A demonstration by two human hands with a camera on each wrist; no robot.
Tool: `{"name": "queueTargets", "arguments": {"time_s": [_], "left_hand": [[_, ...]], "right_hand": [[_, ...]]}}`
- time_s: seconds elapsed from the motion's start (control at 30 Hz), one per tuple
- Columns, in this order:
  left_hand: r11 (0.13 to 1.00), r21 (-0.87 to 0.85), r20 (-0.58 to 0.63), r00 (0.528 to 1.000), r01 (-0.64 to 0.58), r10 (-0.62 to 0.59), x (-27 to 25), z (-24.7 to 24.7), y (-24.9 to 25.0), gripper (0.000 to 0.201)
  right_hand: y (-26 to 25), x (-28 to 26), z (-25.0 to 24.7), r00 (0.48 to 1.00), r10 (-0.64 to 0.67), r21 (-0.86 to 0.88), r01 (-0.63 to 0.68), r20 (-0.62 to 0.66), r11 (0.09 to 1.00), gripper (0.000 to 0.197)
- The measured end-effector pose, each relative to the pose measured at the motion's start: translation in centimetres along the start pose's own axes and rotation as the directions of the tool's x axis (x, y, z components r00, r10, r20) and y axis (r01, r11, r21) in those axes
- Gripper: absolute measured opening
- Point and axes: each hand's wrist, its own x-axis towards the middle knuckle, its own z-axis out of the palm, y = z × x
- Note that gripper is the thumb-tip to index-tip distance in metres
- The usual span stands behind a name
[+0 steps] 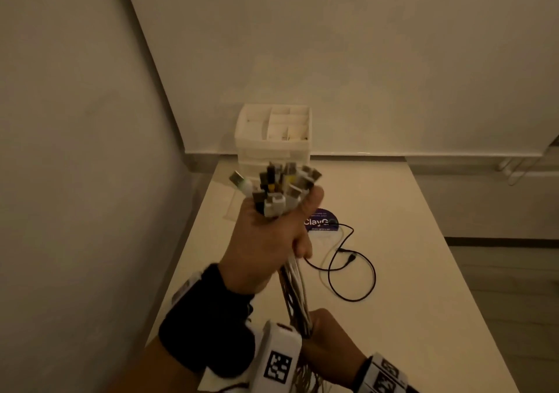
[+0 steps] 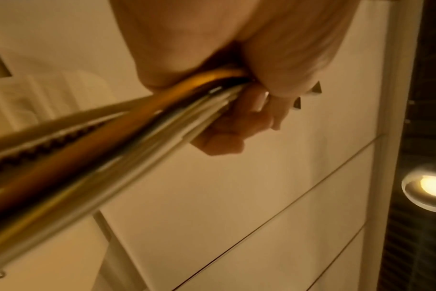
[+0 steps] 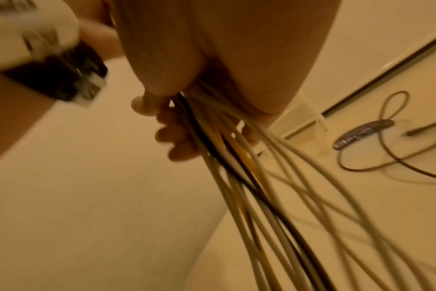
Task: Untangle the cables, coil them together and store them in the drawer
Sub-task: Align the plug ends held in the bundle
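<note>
The left hand (image 1: 266, 241) is raised above the counter (image 1: 423, 271) with the bundle of cables (image 1: 295, 296) running down from it into the right hand (image 1: 328, 332), which sits lower and nearer the person. Beyond the left hand, at the counter's far edge against the wall, stands the drawer unit (image 1: 273, 138). A loose cable (image 1: 352, 267) lies on the counter right of both hands, beside a sticker (image 1: 322, 221) just past the left thumb.
</note>
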Motion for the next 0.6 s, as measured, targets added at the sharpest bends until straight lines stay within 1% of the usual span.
{"name": "queueTargets", "arguments": {"time_s": [0.1,0.2,0.3,0.37,0.4,0.43,0.47,0.5,0.53,0.57,0.6], "left_hand": [[0.998,-0.037,-0.054,0.998,0.042,-0.044,1.6,0.0,0.2,0.04],[0.999,-0.027,-0.027,0.999,0.041,-0.041,2.0,0.8,-0.1,0.045],[0.998,-0.028,-0.012,0.999,0.052,-0.053,2.1,1.3,-0.7,0.045],[0.997,-0.025,-0.033,0.996,0.076,-0.077,2.5,1.0,-1.3,0.046],[0.996,-0.028,-0.05,0.995,0.086,-0.088,2.7,0.7,-1.7,0.046],[0.995,-0.035,-0.069,0.993,0.096,-0.098,2.9,0.5,-2.1,0.047],[0.994,-0.043,-0.081,0.991,0.104,-0.107,3.0,0.2,-2.4,0.046],[0.993,-0.051,-0.085,0.99,0.11,-0.114,3.1,-0.1,-2.7,0.044],[0.991,-0.058,-0.083,0.989,0.117,-0.121,3.1,-0.2,-2.9,0.043],[0.99,-0.067,-0.078,0.989,0.124,-0.129,3.1,-0.3,-3.2,0.042],[0.989,-0.075,-0.073,0.988,0.13,-0.136,3.0,-0.4,-3.3,0.042]], "right_hand": [[1.6,0.4,0.3,0.993,0.063,0.041,-0.059,-0.104,0.997,0.047],[2.0,0.6,0.9,0.984,0.064,0.112,-0.045,-0.166,0.993,0.045],[2.8,0.6,0.8,0.977,0.032,0.066,-0.019,-0.211,0.998,0.05],[3.5,0.6,0.7,0.97,0.031,0.026,-0.025,-0.241,0.999,0.05],[3.7,0.6,0.6,0.973,0.035,0.012,-0.033,-0.229,0.999,0.05],[3.8,0.6,0.3,0.98,0.04,-0.011,-0.043,-0.195,0.999,0.049],[3.9,0.5,-0.2,0.992,0.032,-0.044,-0.037,-0.123,0.998,0.045],[4.0,0.5,-0.9,0.999,0.02,-0.082,-0.022,-0.027,0.996,0.036],[3.9,0.3,-1.9,0.997,0.036,-0.127,-0.026,0.075,0.992,0.022],[4.1,0.3,-3.3,0.981,0.058,-0.155,-0.029,0.186,0.987,0.021],[4.3,0.5,-5.1,0.958,0.1,-0.18,-0.052,0.268,0.982,0.045]]}}
